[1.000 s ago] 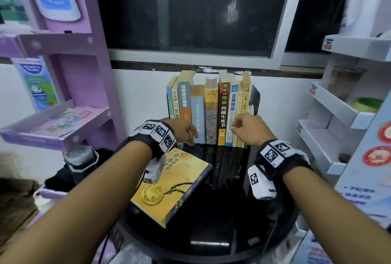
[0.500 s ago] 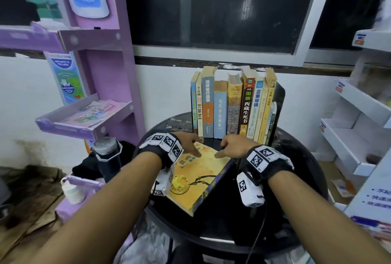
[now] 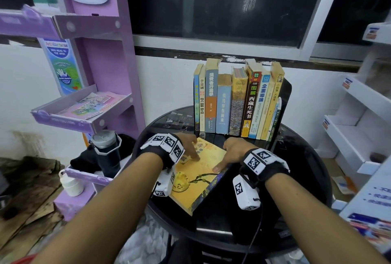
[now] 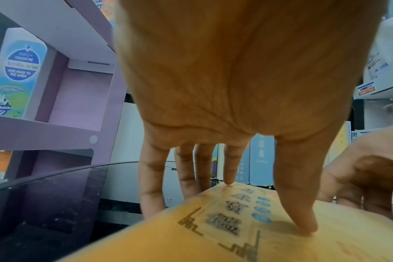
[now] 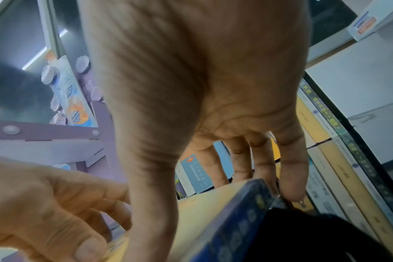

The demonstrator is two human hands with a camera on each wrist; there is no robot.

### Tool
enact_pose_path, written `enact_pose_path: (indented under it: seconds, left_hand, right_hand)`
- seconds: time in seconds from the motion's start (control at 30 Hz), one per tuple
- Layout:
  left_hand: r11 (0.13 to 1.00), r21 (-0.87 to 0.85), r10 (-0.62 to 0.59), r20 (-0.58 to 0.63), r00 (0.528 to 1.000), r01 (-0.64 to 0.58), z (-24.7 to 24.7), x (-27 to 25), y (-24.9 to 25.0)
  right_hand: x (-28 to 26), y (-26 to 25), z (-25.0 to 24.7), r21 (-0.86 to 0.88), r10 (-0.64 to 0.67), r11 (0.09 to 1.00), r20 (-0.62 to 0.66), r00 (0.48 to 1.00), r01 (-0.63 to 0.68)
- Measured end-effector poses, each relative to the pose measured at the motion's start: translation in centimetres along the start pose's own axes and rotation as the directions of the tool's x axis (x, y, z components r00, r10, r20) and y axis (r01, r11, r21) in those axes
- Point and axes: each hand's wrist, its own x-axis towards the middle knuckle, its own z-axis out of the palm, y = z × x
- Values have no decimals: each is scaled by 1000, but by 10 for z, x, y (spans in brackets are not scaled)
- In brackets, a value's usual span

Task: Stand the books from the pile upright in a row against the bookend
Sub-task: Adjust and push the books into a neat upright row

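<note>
We see a flat yellow book with a glossy cover and a dark blue spine, lying on the round black table, whose top is smooth and reflective. Behind it, nine or so paperbacks form an upright row of books, spines outward, leaning against a black bookend at the row's right end. A purple cardboard shelf stands to the left, with a dark bottle below it; a white shelf stands to the right. Our left hand rests on the cover with fingers extended, the thumb pressing the surface and the other fingers reaching over the far-left edge. Our right hand lies across the spine side, thumb flat on the cover, fingers bent over the blue edge toward the table. Whether either hand truly clasps the book we cannot tell.
</note>
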Motion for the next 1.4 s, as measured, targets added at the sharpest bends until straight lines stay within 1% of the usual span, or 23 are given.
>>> enact_pose_path:
  seconds: [0.1, 0.27, 0.43, 0.57, 0.67, 0.8, 0.9, 0.97, 1.03, 1.1, 1.17, 1.27, 1.4]
  left_hand:
    - [1000, 7, 1, 0, 1000, -1, 1, 3, -1]
    - [999, -38, -1, 4, 1000, 1, -1, 4, -3]
    - [985, -175, -6, 9, 1000, 7, -6, 3, -12]
    - [941, -337, -9, 33, 999, 19, -14, 0, -17]
    - [904, -428, 19, 20, 1000, -9, -19, 0, -19]
    - [830, -553, 69, -19, 997, -68, -27, -4, -12]
    - [808, -570, 105, -112, 988, -151, -29, -2, -8]
    - [762, -615, 124, -168, 978, -203, -31, -2, -3]
    - [685, -682, 148, -217, 965, -258, -33, -2, 5]
    - [619, -727, 169, -245, 955, -296, -36, -2, 13]
    - [558, -759, 215, -260, 942, -336, -39, -3, 22]
    - [475, -796, 247, -289, 925, -375, -43, -3, 35]
    - [401, -828, 285, -293, 913, -391, -45, 5, 56]
  right_hand:
    - [0, 5, 1, 95, 10, 995, -17, 1000, -8]
    - [1, 5, -3, 202, 1, 979, 5, 1000, -2]
    - [-8, 2, -8, 294, -11, 956, -23, 1000, 17]
    - [-14, -1, -12, 381, -18, 923, -79, 997, 47]
    - [-20, -1, -18, 459, -38, 884, -111, 993, 85]
    - [-31, 3, -33, 484, -73, 860, -193, 978, 160]
    - [-42, 7, -46, 516, -87, 829, -260, 962, 214]
    - [-49, 10, -55, 547, -88, 800, -296, 951, 245]
    - [-55, 13, -64, 565, -91, 777, -333, 939, 276]
    - [-59, 18, -71, 581, -85, 756, -368, 926, 301]
    - [-63, 25, -77, 621, -70, 716, -391, 918, 319]
    - [-70, 39, -85, 677, -81, 647, -397, 914, 351]
    - [-83, 60, -95, 722, -168, 576, -354, 920, 383]
